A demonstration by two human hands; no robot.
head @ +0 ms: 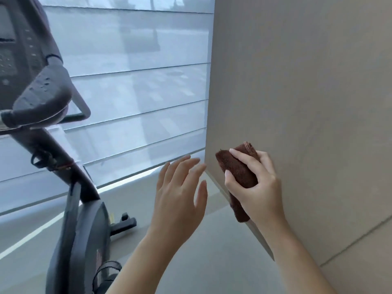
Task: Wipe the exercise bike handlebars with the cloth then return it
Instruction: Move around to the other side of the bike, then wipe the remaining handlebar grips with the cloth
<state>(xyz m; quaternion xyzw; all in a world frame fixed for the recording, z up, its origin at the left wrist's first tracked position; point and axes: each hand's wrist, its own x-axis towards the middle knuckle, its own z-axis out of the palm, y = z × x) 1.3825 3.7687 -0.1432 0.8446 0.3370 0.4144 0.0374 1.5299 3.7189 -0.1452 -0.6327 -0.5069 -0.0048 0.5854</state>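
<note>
A: Brown folded terry cloth point(239, 177), gripped in the right hand point(257, 185) beside the beige wall point(307, 102). Left hand point(180, 187) spread, holding nothing.

B: Well apart from the dark grey padded handlebar point(42, 96). Risks?

A: Beaded droplets there; a bunched cloth may just smear them.

B: Containers?

A: None visible.

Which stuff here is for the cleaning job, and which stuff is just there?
For the job:
- brown cloth, folded, gripped in the right hand
- left hand, open and empty
- exercise bike handlebars, with droplets on the padded part

Just there:
- window blind
- beige wall
- floor
- bike pedal
</note>
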